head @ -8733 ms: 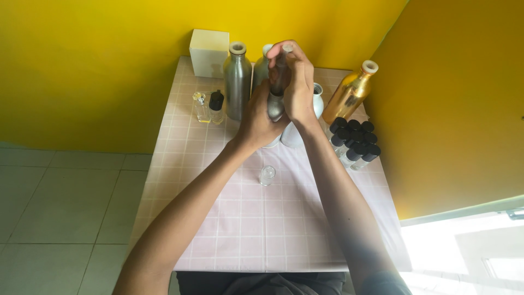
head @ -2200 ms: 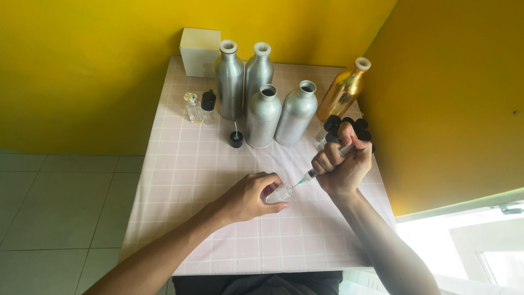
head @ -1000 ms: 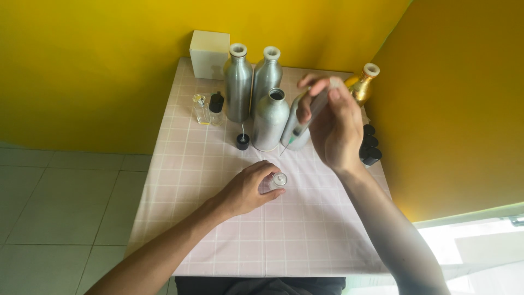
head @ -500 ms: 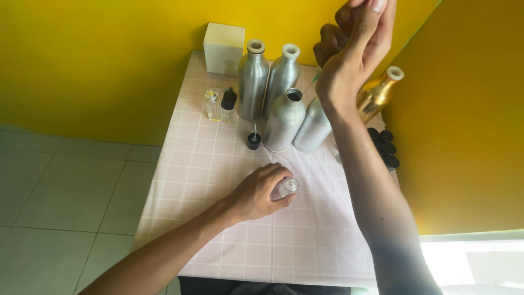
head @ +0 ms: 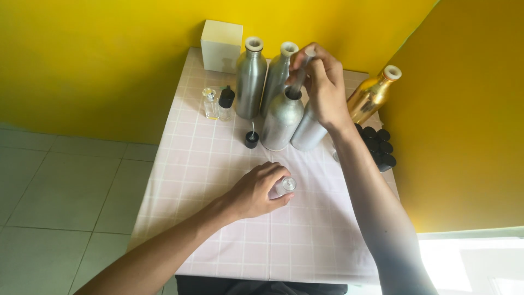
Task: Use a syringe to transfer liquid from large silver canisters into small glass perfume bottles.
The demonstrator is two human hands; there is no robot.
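While the head camera looks straight down, a table (head: 207, 164) with a pink checked cloth stands in a yellow corner. The left hand (head: 256, 191) rests near the table's middle, its fingers curled around a small clear vial (head: 285, 187) that stands on the cloth with its open mouth up. The right hand (head: 323, 90) is raised farther back, well apart from the vial, pinching a thin syringe (head: 299, 82) whose tip points down into the mouth of a silver bottle (head: 282, 117). Three more silver bottles (head: 251, 79) stand close around it, and a gold bottle (head: 372, 95) leans at the right. A small black cap (head: 251, 140) lies just left of the bottle. Black caps (head: 377, 146) cluster at the right edge; a white box (head: 221, 46) sits at the back.
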